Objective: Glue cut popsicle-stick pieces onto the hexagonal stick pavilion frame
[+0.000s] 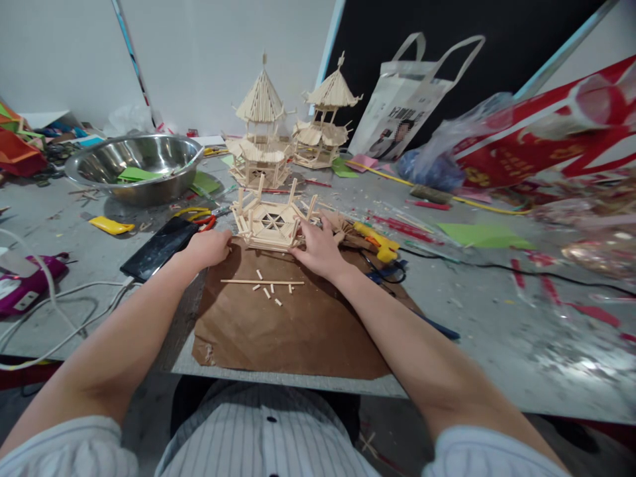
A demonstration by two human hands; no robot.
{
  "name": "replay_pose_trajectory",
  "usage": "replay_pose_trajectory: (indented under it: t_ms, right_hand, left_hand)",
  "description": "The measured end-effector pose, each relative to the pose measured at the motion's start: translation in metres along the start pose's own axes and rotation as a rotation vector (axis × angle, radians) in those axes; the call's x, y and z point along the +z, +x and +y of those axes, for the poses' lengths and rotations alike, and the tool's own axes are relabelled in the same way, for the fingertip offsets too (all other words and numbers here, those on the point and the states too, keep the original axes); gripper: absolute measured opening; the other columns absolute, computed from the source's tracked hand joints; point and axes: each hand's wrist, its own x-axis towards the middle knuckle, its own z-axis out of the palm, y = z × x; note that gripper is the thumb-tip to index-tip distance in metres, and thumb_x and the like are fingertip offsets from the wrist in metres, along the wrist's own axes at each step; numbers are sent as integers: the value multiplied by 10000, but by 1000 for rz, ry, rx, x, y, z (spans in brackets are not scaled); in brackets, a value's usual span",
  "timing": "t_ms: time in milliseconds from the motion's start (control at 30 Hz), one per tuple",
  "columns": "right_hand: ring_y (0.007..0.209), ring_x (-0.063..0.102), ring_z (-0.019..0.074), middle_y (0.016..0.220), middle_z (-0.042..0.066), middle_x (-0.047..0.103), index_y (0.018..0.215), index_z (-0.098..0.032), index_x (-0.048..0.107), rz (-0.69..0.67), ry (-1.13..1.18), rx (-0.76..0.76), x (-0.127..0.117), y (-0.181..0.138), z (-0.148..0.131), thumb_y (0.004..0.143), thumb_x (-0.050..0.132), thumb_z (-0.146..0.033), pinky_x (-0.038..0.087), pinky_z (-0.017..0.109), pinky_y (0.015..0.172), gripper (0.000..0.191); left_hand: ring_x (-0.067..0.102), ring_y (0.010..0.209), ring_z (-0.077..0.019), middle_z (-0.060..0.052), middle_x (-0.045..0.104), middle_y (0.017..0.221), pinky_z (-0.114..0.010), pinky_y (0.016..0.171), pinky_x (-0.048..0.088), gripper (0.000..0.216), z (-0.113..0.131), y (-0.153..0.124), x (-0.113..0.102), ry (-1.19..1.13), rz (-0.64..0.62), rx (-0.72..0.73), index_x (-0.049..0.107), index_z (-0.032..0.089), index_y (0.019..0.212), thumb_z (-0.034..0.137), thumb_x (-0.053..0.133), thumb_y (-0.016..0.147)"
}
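Note:
A six-sided wooden stick frame [271, 228] with short upright posts sits at the far edge of a brown sheet [293, 331]. My right hand [320, 248] is at its right side, thumb and fingers closed on the rim. Just left of the frame, my left hand [211, 248] has its fingers curled in; whatever they may hold is hidden. Beside that hand lie pliers with red-orange handles [206, 223] and a black phone [161, 248]. One long thin stick [262, 283] and several short cut pieces [267, 292] are scattered on the sheet in front.
Two wooden stick pagodas [261, 156] [325, 126] stand behind the frame. At left are a steel bowl [134, 192], a yellow cutter [112, 226] and a purple power strip [34, 285] with white cables. A yellow glue gun [380, 245] with a black cord lies right; a white bag [397, 99] stands behind.

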Motion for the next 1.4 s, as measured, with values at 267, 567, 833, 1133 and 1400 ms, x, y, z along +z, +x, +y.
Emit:
replay_pose_trajectory:
  t_ms: [267,567,833,1133,1400]
  right_hand:
    - [1165,464,290,1193,164,562,1308,-118,338,6,-7,-9,0,0,0,762,489,-270,136,525,1033,586]
    - [1165,465,289,1198,172,554,1307,-98,337,3,3,-12,-1,0,-1,767,493,-278,140,521,1034,590]
    - [1176,458,291,1217,166,545,1311,-119,326,6,-26,-16,-1,-1,-1,772,505,-286,135,532,1033,592]
    - [1158,469,310,1171,174,571,1337,-115,298,5,-17,-19,0,0,-1,760,519,-312,139,544,1025,648]
    - [1179,449,309,1235,193,521,1334,-89,286,-25,-41,-15,-2,-1,-1,748,540,-301,146,537,1028,673]
  left_hand:
    - [620,882,-231,-98,653,921,-302,712,471,325,1,0,-3,0,-31,-17,548,195,1032,271,353,783]
    - [626,870,-254,-107,656,904,-328,695,479,317,0,0,0,-6,10,2,556,195,1009,257,353,775]
    - [623,876,-238,-99,654,901,-311,709,475,311,1,0,-1,-4,-8,-7,552,194,1013,265,358,780]
    - [620,884,-239,-101,649,922,-316,722,476,318,1,0,-2,1,-22,-18,548,196,1034,268,361,788]
    - [624,863,-248,-102,654,902,-322,696,478,319,1,0,-2,-1,-6,-1,548,198,1021,268,348,783]
